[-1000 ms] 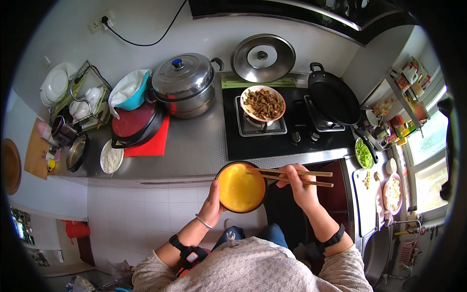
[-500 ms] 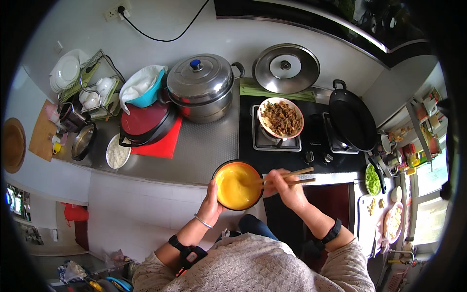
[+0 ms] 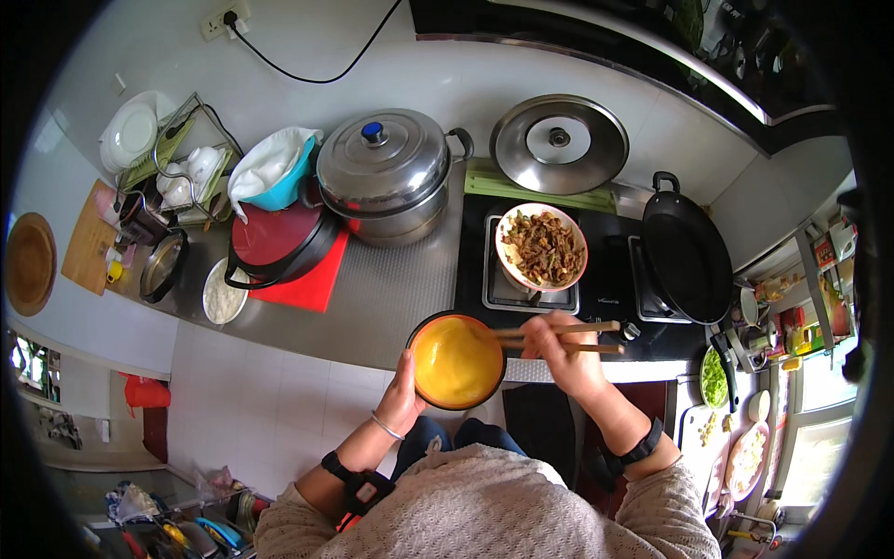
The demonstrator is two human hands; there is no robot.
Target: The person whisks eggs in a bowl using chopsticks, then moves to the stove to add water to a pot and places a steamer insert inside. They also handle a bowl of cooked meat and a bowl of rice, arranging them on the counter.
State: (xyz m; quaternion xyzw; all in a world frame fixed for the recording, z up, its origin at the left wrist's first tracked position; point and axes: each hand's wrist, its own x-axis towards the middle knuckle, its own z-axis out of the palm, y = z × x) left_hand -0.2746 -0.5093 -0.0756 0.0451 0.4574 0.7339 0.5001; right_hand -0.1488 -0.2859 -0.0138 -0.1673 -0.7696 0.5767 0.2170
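Note:
My left hand point(image 3: 400, 394) is closed round the left side of a bowl point(image 3: 411, 371) with a dark rim and an orange inside. Smooth yellow beaten egg point(image 3: 454, 365) fills much of the bowl, which I hold in front of the counter edge. In my right hand point(image 3: 564, 357) is a pair of wooden chopsticks point(image 3: 591, 328), gripped with the fingers closed. Their thick ends point right and their tips reach over the bowl's right rim toward the egg. A plate of cooked brown food point(image 3: 542, 247) stands on the left burner beyond my hands.
A black wok point(image 3: 687, 252) sits on the right burner, with a steel lid point(image 3: 559, 144) against the wall behind. Left are a large steel pot point(image 3: 382, 177), a red-lidded pan point(image 3: 279, 233) and a bowl of white food point(image 3: 223, 296). Chopped greens point(image 3: 715, 376) lie in a container at right.
My right hand and the chopsticks have shifted slightly to the right, with the tips nearer the bowl's right rim. The left hand still holds the bowl in nearly the same place.

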